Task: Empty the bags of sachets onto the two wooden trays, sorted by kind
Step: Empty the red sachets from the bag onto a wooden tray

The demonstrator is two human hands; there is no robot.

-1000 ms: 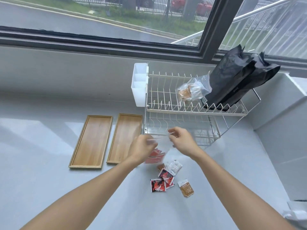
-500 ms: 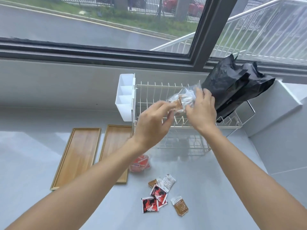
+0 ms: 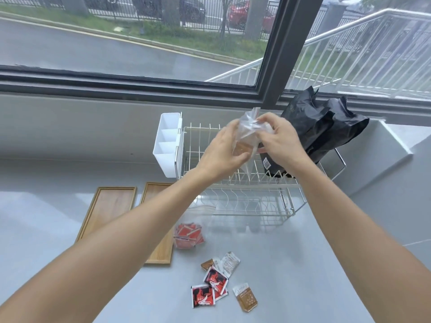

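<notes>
Both hands hold a clear plastic bag (image 3: pixel 247 134) of brown sachets up over the wire rack. My left hand (image 3: pixel 225 149) grips its lower part and my right hand (image 3: pixel 277 138) pinches its top edge. A second clear bag (image 3: pixel 188 234) with red sachets lies on the counter by the right wooden tray (image 3: pixel 161 250). The left wooden tray (image 3: pixel 107 208) lies beside it with nothing on it. Loose sachets lie nearer me: red-and-black ones (image 3: pixel 210 290), a brown one (image 3: pixel 245 299) and a white one (image 3: pixel 229 263).
A two-tier white wire dish rack (image 3: pixel 235 190) stands at the back with a white divided caddy (image 3: pixel 168 145) on its left side. Black bags (image 3: pixel 319 127) lean on its right end. A window runs behind the grey counter (image 3: pixel 58 234).
I let go of the red-sachet bag, which now lies by the tray. Both hands reached up to the rack, took the brown-sachet bag and lifted it off the rack.
</notes>
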